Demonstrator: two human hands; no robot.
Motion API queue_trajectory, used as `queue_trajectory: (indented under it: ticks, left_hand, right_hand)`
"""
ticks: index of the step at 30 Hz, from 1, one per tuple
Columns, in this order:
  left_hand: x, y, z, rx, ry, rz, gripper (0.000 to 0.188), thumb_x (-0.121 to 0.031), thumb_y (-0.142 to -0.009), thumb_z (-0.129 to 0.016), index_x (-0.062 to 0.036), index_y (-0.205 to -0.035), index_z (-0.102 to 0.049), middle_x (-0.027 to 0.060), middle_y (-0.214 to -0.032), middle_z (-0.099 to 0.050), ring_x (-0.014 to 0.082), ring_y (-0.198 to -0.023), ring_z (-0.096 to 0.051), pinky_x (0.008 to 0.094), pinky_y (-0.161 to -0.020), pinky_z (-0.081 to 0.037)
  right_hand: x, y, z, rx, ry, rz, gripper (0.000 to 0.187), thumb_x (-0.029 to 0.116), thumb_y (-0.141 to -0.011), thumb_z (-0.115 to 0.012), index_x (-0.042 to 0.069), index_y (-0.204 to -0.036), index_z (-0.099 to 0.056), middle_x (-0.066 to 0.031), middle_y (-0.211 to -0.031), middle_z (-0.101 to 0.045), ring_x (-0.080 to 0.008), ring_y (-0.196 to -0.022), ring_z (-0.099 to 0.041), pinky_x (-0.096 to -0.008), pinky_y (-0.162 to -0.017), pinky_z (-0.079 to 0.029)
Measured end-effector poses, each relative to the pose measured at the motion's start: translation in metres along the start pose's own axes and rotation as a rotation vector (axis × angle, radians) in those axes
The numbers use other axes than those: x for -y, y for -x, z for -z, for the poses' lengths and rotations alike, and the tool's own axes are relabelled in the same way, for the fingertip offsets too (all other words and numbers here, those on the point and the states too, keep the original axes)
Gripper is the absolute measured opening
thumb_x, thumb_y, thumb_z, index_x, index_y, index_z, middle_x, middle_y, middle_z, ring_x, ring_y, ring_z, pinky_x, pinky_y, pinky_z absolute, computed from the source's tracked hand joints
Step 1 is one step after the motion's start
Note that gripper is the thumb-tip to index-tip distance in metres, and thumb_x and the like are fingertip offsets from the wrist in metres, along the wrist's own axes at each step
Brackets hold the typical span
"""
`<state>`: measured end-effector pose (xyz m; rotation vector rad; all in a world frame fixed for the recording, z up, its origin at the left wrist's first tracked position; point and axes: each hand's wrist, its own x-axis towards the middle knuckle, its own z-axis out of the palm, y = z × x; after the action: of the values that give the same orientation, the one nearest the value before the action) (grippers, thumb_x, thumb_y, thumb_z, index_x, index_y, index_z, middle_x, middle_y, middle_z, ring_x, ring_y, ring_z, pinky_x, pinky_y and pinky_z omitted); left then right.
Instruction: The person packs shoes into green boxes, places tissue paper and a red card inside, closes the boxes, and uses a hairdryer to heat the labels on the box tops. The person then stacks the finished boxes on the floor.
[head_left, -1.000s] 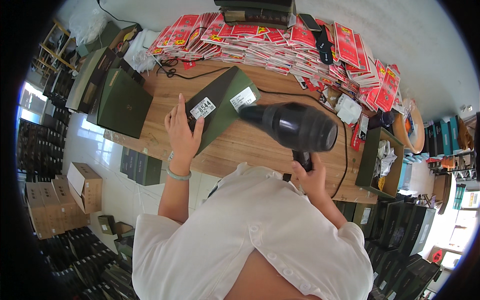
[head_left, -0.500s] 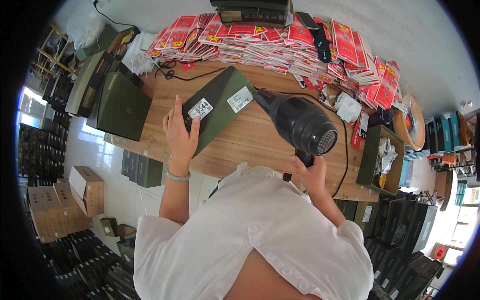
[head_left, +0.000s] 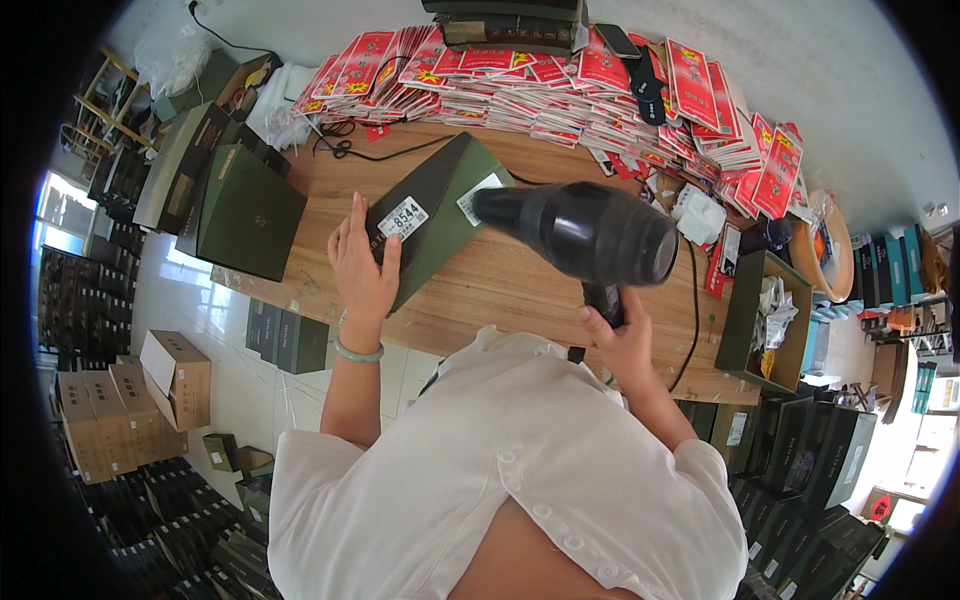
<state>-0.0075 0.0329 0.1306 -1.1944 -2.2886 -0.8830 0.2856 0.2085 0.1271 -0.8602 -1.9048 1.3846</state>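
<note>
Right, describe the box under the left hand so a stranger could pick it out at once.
Start at the long wooden table with red packets heaped along its far edge. Near the middle of its bare front part lies a dark green box, pressed down by the left hand. Unlike the plain green boxes at the table's left end, it carries two white labels.

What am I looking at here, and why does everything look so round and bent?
There is no machine here: a person wears a wide fisheye camera on the head, looking down, so straight edges curve near the rim. The white shirt at the bottom is the person's own. The left hand rests flat on a dark green box with white labels, lying on a wooden table. The right hand grips the handle of a black hair dryer, its nozzle aimed at the box. Stacks of red packets lie along the table's far edge, another green box stands to the left, and an open box sits to the right.
</note>
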Motion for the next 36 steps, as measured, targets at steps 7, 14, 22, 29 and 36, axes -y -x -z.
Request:
queue_trajectory:
  ticks: [7,14,22,29,36]
  left_hand:
    - [-0.004,0.003,0.000,0.005,0.004,0.016,0.064,-0.035,-0.095,-0.053,0.0043,-0.142,-0.038,0.0187,-0.126,-0.057,0.0326,-0.114,-0.052,0.0456,-0.105,-0.030]
    - [-0.005,0.005,0.000,-0.001,0.003,0.015,0.064,-0.035,-0.094,-0.053,0.0042,-0.142,-0.038,0.0190,-0.127,-0.057,0.0329,-0.116,-0.051,0.0458,-0.106,-0.030]
    - [-0.004,0.005,-0.001,0.001,0.014,0.019,0.064,-0.035,-0.094,-0.053,0.0037,-0.143,-0.038,0.0197,-0.127,-0.056,0.0336,-0.116,-0.051,0.0459,-0.106,-0.030]
    - [-0.003,0.005,-0.002,-0.002,0.024,0.020,0.063,-0.034,-0.094,-0.054,0.0034,-0.143,-0.038,0.0205,-0.126,-0.056,0.0342,-0.117,-0.051,0.0461,-0.107,-0.030]
    - [-0.004,0.005,-0.001,0.014,0.021,0.036,0.064,-0.035,-0.094,-0.053,0.0031,-0.143,-0.038,0.0211,-0.126,-0.055,0.0345,-0.118,-0.050,0.0465,-0.108,-0.028]
  right_hand:
    - [0.016,-0.009,0.003,0.073,-0.187,-0.283,0.050,0.020,-0.081,-0.081,-0.002,-0.119,-0.057,-0.0073,-0.093,-0.068,-0.0096,-0.082,-0.059,-0.0240,-0.074,-0.049]
    - [0.017,-0.011,-0.002,0.024,-0.100,-0.160,0.051,0.022,-0.081,-0.081,-0.005,-0.117,-0.057,-0.0057,-0.092,-0.066,-0.0098,-0.080,-0.056,-0.0238,-0.073,-0.048]
    - [0.026,-0.010,-0.002,0.017,0.080,-0.101,0.052,0.021,-0.079,-0.082,-0.004,-0.118,-0.058,-0.0074,-0.089,-0.067,-0.0103,-0.079,-0.058,-0.0252,-0.074,-0.049]
    - [0.026,-0.008,-0.004,0.000,0.016,-0.068,0.049,0.022,-0.081,-0.081,-0.004,-0.116,-0.059,-0.0073,-0.088,-0.067,-0.0111,-0.078,-0.060,-0.0257,-0.072,-0.050]
    - [0.016,-0.014,-0.001,-0.024,0.032,-0.027,0.055,0.023,-0.082,-0.080,-0.004,-0.125,-0.056,-0.0027,-0.088,-0.062,-0.0082,-0.074,-0.056,-0.0242,-0.065,-0.048]
